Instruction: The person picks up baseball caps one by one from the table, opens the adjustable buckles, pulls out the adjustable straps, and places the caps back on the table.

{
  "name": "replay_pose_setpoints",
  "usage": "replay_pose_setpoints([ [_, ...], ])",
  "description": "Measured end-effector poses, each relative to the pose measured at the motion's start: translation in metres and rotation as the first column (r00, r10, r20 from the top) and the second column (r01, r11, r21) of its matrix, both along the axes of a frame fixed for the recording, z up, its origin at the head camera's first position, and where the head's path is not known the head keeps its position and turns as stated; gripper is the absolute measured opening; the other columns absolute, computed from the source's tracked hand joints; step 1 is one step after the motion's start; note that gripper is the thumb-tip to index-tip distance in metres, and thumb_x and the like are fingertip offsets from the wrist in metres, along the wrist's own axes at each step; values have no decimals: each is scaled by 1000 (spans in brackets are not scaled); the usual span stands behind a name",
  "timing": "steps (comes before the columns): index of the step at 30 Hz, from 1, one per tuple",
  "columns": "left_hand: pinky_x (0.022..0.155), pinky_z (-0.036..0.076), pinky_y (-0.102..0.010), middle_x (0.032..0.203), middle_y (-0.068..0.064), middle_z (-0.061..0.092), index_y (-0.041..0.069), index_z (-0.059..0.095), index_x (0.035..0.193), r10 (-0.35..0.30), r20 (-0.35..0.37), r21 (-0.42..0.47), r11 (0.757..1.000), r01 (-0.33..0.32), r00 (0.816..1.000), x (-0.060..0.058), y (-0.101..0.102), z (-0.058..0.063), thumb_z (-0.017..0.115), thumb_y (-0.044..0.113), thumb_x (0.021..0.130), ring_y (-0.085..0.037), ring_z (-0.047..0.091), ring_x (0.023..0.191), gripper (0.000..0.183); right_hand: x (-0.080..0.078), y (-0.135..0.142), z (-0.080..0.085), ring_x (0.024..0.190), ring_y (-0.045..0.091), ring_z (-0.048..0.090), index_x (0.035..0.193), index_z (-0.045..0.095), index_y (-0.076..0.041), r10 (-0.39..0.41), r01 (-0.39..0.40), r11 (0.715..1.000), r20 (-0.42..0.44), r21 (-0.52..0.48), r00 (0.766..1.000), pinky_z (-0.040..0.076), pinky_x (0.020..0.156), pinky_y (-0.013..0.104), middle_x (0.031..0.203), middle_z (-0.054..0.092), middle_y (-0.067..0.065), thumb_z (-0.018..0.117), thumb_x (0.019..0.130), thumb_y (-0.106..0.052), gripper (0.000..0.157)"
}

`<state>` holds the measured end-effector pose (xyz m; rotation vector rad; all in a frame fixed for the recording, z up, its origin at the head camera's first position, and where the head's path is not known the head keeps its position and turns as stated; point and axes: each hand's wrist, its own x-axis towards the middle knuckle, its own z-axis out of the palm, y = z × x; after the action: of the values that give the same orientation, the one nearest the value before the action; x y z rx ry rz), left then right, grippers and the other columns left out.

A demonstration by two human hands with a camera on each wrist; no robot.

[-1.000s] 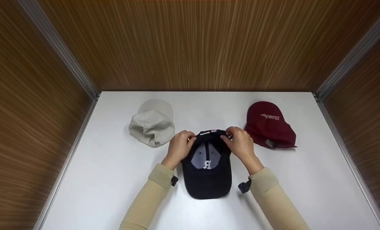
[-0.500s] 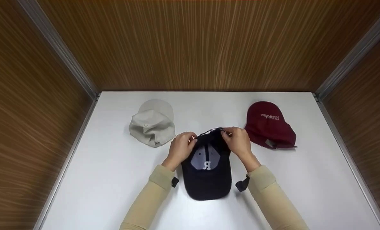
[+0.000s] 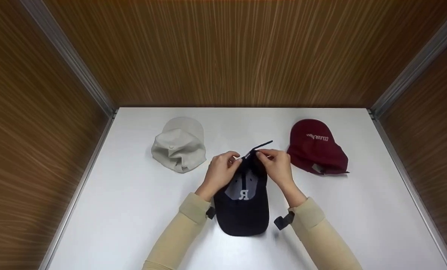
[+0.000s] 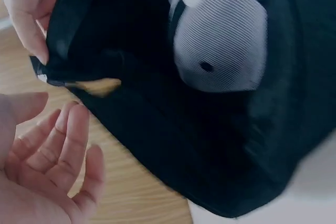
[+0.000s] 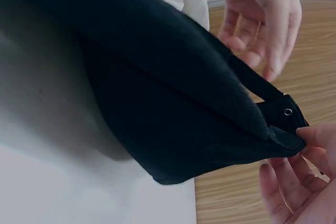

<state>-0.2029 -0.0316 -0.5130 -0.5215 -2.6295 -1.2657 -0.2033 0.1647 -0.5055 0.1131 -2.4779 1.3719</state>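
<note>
A dark navy baseball cap [image 3: 242, 219] lies underside up on the table, brim towards me, its inside showing a grey patch and a white mirrored R. My right hand [image 3: 279, 167] pinches the cap's back edge beside the strap between thumb and fingers; the right wrist view shows this grip at a corner near a metal eyelet [image 5: 287, 112]. A strap end [image 3: 264, 144] sticks out up and to the right. My left hand [image 4: 47, 166] is at the other side of the back opening, thumb and fingers apart and loosely bent, close to the strap.
A cream cap [image 3: 180, 148] lies at the back left of the white table [image 3: 114, 210], its crown crumpled. At the back right is a maroon cap [image 3: 315, 148] with white lettering. Wood-grain panels [image 3: 223, 56] enclose the back and both sides.
The cap's back opening has narrowed as my hands have come closer together. The strap, earlier spanning the opening, now has an end pointing up and right. The other caps have stayed put.
</note>
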Motion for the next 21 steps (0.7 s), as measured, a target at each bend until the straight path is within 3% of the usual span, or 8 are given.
replay_pose_setpoints([
  [9, 64, 51, -29, 76, 5, 69, 10, 71, 104, 25, 71, 115, 993, -33, 997, 4, 12, 18, 59, 26, 100, -7, 64, 67, 21, 7, -7, 6, 67, 15, 65, 94, 79, -5, 20, -20, 1000, -60, 8, 998, 49, 60, 28, 86, 74, 5, 73, 89, -13, 11],
  [15, 57, 51, -25, 72, 3, 69, 9, 69, 105, -4, 162, 208, 978, -30, 987, 2, 18, 17, 61, 33, 99, -7, 65, 60, 26, 11, -11, 6, 67, 15, 65, 92, 79, -5, 46, -45, 999, -96, 13, 994, 50, 61, 29, 80, 73, 5, 72, 89, -11, 10],
  [21, 54, 50, -25, 67, 4, 68, 9, 66, 100, -11, 210, 242, 969, -41, 978, 1, 21, 12, 65, 41, 94, -8, 65, 57, 33, 12, -14, 3, 64, 13, 61, 92, 79, -4, 75, -71, 997, -121, 32, 990, 47, 59, 27, 76, 71, 4, 72, 89, -9, 9],
])
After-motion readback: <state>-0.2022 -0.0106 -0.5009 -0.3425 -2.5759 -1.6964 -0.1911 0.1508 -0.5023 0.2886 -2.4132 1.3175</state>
